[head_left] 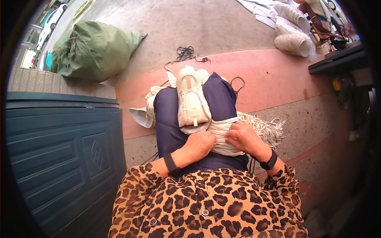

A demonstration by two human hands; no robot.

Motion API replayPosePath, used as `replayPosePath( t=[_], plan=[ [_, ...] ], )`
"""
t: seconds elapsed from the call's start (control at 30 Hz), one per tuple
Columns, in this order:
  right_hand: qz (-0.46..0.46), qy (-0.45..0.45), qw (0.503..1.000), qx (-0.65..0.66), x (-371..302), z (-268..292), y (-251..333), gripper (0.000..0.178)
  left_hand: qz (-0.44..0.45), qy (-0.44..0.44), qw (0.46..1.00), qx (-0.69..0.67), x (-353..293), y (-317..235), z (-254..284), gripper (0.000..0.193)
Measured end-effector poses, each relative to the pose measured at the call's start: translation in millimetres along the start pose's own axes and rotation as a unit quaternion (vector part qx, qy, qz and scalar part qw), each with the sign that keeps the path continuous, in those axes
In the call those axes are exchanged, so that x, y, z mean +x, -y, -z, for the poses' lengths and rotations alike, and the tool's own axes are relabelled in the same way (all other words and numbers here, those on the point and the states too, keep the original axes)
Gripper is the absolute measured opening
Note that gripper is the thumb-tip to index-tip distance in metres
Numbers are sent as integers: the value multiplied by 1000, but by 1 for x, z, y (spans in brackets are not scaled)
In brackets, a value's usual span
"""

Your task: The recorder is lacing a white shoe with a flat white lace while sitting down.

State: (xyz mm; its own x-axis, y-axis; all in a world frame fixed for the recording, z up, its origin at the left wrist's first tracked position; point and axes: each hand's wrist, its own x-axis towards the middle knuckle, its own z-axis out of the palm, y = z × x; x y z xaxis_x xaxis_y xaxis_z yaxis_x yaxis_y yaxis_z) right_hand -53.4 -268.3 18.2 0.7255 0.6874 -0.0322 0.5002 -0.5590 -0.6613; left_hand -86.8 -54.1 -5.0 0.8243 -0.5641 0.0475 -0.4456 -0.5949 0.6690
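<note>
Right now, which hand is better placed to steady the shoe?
Probably the left hand: it is close to the heel of the pale shoe, while the right hand is farther away, over the white laces.

Dark-trousered lap: beige shoe, white lace bundle | pink-grey floor: green sack, black cord

Cream shoe, off-white cords, navy trousers, leopard-print shirt, green sack, 2 black wristbands.
</note>
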Motion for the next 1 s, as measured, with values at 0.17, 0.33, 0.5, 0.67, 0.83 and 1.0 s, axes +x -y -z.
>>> replayPosePath(
  t=[0.17, 0.33, 0.5, 0.67, 0.83, 1.0],
  plan=[
    [-13, -9, 1000, -1, -8, -4, -2, 16, -25, 83, 995, 58, 9, 7, -8, 6],
    [9, -37, 997, 67, 14, 2, 11, 21, 13, 54, 998, -39, 9, 6, 16, 5],
    [-76, -11, 964, 255, 54, 6, 31, 17, 262, 71, 816, -511, 21, 9, 77, 12],
    [-111, -103, 959, 239, 82, 30, 24, 20, 278, -28, 786, -551, 5, 38, 129, 14],
    [-193, -113, 963, 153, 74, 50, -5, 15, 269, -36, 768, -580, 0, 51, 142, 13],
    [21, -218, 970, 100, 88, 17, -13, 28, 304, -8, 770, -561, 44, 50, 99, 12]
  ],
)
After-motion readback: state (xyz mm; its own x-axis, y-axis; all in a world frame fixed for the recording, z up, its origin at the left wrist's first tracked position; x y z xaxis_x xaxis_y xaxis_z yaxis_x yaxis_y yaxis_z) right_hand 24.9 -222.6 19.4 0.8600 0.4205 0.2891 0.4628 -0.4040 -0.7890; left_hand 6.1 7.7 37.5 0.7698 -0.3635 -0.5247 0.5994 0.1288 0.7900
